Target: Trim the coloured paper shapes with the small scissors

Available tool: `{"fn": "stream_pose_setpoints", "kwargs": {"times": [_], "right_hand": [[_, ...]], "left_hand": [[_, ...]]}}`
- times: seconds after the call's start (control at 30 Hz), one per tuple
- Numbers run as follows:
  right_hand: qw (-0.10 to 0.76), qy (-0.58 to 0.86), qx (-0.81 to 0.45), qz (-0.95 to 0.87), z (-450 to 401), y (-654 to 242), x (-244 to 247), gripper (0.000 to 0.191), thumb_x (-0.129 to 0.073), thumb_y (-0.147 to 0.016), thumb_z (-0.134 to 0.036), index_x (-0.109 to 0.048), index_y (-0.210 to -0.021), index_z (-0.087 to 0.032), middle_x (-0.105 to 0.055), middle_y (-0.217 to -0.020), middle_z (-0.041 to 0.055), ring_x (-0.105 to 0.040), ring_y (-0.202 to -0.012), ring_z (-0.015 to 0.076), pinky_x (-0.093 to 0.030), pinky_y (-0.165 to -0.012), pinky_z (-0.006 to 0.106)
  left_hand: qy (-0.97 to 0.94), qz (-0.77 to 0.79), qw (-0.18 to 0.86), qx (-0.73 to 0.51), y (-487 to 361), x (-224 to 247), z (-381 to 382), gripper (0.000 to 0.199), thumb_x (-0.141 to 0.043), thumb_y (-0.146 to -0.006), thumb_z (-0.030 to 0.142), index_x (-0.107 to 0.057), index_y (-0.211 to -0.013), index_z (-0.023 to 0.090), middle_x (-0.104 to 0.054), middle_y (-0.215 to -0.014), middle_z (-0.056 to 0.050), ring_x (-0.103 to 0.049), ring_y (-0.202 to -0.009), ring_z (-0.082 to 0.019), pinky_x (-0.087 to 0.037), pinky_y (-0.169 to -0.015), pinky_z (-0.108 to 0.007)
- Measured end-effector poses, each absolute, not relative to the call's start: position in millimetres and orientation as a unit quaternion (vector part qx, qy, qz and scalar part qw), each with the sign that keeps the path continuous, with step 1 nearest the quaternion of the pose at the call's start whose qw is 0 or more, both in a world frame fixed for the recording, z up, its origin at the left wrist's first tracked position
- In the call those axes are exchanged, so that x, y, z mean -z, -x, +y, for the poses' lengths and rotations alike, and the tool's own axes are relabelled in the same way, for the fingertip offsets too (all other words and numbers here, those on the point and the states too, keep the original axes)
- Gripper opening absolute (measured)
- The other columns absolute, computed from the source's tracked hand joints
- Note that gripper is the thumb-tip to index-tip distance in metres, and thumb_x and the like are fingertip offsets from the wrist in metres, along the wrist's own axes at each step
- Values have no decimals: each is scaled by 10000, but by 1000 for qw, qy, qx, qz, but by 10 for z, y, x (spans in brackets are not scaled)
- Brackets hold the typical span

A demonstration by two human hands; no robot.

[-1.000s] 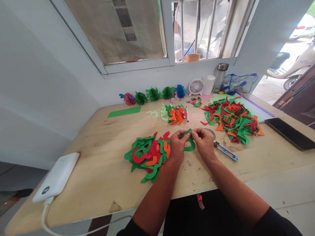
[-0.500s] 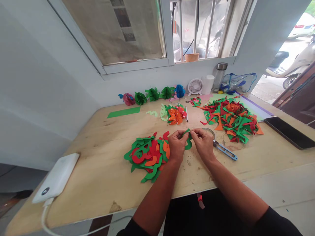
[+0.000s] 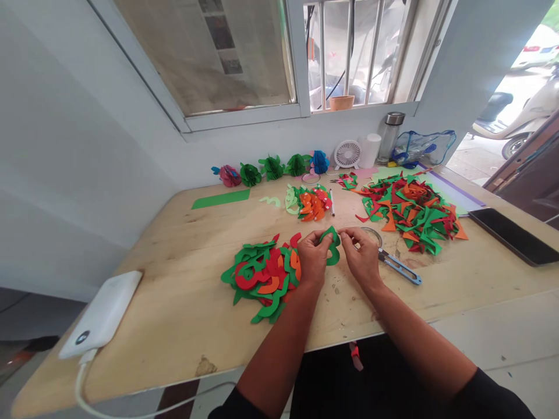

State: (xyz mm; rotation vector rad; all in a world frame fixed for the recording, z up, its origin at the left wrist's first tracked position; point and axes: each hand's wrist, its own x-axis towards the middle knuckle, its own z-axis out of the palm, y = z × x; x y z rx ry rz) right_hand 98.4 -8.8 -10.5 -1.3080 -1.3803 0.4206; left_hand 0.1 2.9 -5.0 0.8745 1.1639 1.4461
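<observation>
My left hand (image 3: 312,255) pinches a curved green paper piece (image 3: 333,255) over the front middle of the table. Just right of that piece, my right hand (image 3: 361,251) has its thumb and forefinger pressed together at the paper's upper edge; what they hold, if anything, is too small to tell. Beside my left hand lies a heap of wavy green, red and orange paper pieces (image 3: 262,279). A blue-handled cutter (image 3: 399,267) rests to the right of my right hand. Farther back sits a smaller group of orange, red and green curved pieces (image 3: 312,203).
A large pile of paper scraps (image 3: 414,209) and a phone (image 3: 515,235) are at the right. Folded paper flowers (image 3: 273,167), a small fan (image 3: 347,154) and a bottle (image 3: 390,138) line the wall. A white power bank (image 3: 102,314) lies left.
My right fingers have moved slightly off the green paper piece, which now shows more of its face in my left hand.
</observation>
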Motion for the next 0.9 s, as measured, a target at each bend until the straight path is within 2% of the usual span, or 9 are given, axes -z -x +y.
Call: {"fn": "stream_pose_setpoints", "kwargs": {"times": [0.2,0.33,0.5,0.9], "right_hand": [[567,557,-196,-574,-77,-985,112,205,-487,-807,-287,-660,-750,-194,-686,-783,54,-595,-742,178,-438,-640,291],[568,561,-199,-569,-77,-986,107,211,-491,-807,-302,-662,-744,-194,-683,-759,47,-585,-714,171,-435,-622,282],[571,560,-209,-564,-69,-989,109,218,-499,-805,-320,-670,-752,-196,-682,-746,44,-593,-718,175,-442,-626,281],[569,561,-218,-560,-66,-987,108,204,-501,-799,-304,-661,-741,-191,-676,-748,42,-585,-703,168,-441,-627,278]], "left_hand": [[-360,457,542,-606,-21,66,37,174,-708,-598,249,-721,-715,121,-677,-627,-27,-564,-542,-108,-416,-507,-194],[-354,454,555,-601,-25,47,28,173,-714,-599,262,-722,-704,126,-678,-625,-30,-566,-531,-110,-411,-508,-201],[-349,440,568,-602,-22,22,16,164,-722,-597,251,-725,-708,130,-699,-673,-43,-604,-585,-129,-447,-582,-226],[-357,437,561,-605,-33,72,40,164,-708,-602,262,-719,-702,133,-712,-708,-47,-628,-630,-146,-465,-596,-233]]}}
